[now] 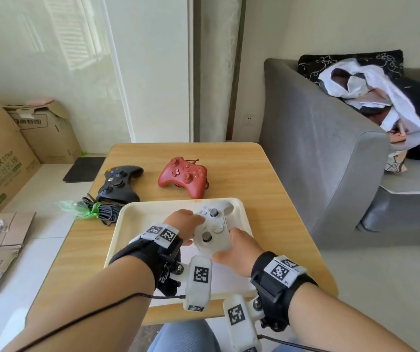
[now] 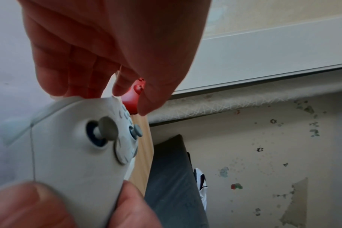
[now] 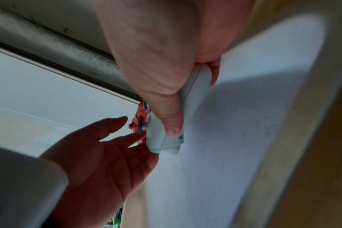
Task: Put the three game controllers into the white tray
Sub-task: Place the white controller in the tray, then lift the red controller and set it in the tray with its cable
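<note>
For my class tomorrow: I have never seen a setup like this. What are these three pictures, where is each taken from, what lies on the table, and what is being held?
No machine here: a person works with bare hands, wearing a camera on the head and one on each wrist. The head view looks down at a wooden table. The other two pictures look along each hand from the wrist.

On the table lie a black controller, a red controller and a white tray. The right hand grips a white controller over the tray. The left hand touches it with fairly straight fingers. Whether the controller already rests on the tray cannot be told.
</note>
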